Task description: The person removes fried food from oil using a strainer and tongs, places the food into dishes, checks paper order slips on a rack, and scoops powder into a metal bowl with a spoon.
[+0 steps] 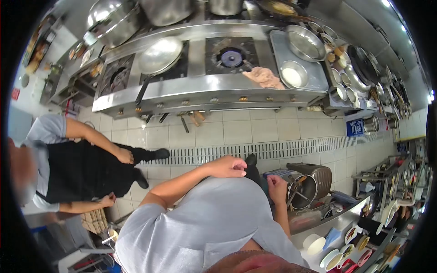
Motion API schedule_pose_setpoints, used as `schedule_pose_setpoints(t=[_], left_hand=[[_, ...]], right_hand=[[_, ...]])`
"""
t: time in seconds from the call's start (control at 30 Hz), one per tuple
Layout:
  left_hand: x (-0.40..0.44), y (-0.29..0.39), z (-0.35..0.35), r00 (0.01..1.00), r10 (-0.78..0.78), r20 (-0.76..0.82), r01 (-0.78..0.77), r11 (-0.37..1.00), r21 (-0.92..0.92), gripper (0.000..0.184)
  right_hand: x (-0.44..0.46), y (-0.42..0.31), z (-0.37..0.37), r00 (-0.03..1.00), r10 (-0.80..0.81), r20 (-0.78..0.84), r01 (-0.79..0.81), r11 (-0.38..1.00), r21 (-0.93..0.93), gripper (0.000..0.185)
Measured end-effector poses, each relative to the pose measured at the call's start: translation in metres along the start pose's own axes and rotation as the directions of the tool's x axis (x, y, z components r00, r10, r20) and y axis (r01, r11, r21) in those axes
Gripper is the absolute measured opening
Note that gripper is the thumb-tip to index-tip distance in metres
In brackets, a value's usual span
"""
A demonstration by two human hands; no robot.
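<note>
My left hand [227,167] hovers in front of my grey shirt [214,214], fingers loosely bent with the thumb apart, and nothing shows in it. Lower on the right, my right hand [276,189] has its fingers curled in, with no object visible between them. Beside it are a dark wok [302,191] and a brown ridged case [321,177]. Neither hand touches the stove [214,82] ahead. On that stove are a frying pan [159,55] with a black handle, a bare burner [231,58] and a crumpled pinkish cloth [264,77].
A co-worker in a black apron [68,170] stands at my left. Large steel pots [166,11] line the back. A metal tray [314,77] holds a pan and a bowl. A drain grate [273,149] crosses the tiled floor. Behind on the right, a counter bears bowls [314,244].
</note>
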State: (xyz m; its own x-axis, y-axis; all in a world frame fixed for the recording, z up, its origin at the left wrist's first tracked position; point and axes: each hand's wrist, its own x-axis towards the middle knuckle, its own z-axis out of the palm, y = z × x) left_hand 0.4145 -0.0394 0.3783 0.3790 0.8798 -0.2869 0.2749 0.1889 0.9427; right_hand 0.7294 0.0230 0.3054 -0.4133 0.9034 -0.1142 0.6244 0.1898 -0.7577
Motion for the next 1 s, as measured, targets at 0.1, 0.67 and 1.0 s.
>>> schedule_pose_setpoints(t=[0.1, 0.67, 1.0], left_hand=[[0.03, 0.02, -0.012, 0.999, 0.012, 0.045, -0.01, 0.999, -0.038, 0.044], [0.189, 0.113, -0.118, 0.99, 0.091, -0.104, -0.092, 0.996, -0.003, 0.042], [0.188, 0.1, -0.238, 0.969, 0.243, -0.033, -0.244, 0.97, -0.01, 0.045]], right_hand=[[0.042, 0.023, -0.002, 0.998, 0.049, 0.046, -0.05, 0.999, 0.021, 0.018], [0.308, -0.001, -0.191, 0.801, 0.091, 0.592, -0.351, 0.872, 0.341, 0.019], [0.533, -0.224, -0.236, 0.858, -0.349, -0.377, 0.306, 0.937, -0.172, 0.059]])
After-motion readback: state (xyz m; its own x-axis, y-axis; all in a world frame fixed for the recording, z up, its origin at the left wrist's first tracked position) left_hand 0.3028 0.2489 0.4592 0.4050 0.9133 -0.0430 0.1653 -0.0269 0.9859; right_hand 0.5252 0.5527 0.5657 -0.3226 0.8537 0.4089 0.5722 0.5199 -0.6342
